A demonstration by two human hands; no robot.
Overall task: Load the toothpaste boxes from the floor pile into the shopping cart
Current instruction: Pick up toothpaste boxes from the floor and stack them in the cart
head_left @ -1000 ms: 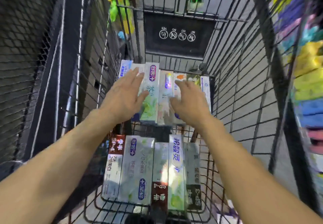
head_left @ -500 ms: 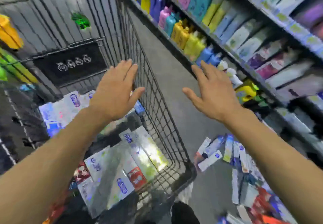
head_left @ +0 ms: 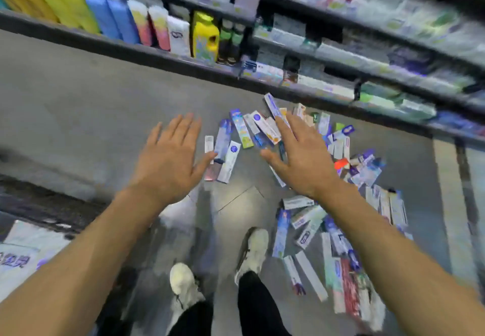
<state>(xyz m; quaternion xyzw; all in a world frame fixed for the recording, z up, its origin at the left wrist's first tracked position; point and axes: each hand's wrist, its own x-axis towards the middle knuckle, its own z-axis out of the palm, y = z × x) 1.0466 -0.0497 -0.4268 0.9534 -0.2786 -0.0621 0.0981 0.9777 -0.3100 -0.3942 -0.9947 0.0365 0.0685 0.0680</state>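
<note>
Toothpaste boxes mostly lie scattered on the floor from 12 to 4 o'clock; left hand and right hand hover released, empty. Plenty left to load.

toothpaste boxes: mostly white, blue, purple, one red at 3 o'clock | floor: plain grey | shoes: white | trousers: black | shelf bottles: yellow, blue, pink-white at 12 o'clock
</note>
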